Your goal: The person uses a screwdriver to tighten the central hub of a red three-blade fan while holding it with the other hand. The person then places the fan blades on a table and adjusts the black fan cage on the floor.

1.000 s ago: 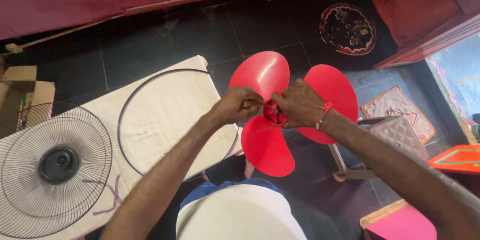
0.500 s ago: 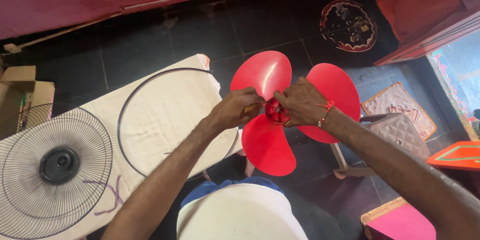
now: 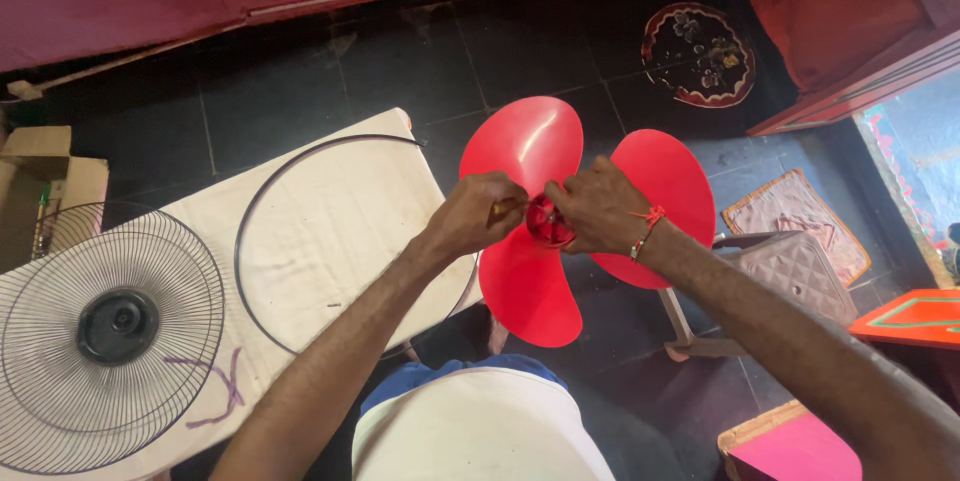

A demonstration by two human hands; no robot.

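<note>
Here, both forearms converged over the dark floor, beside the cloth-covered table. The red fan blade faced upward, lobes spreading outward. The right hand gripped its hub; the left hand pinched a small tool there.

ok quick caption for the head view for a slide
Both hands, left and right, grip the hub of a red fan blade beside a table with a wire grille.

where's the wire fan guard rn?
In the head view, the wire fan guard lies flat at lower left on the cloth-covered table, beside the black ring, away from both hands at the red fan blade.
</note>
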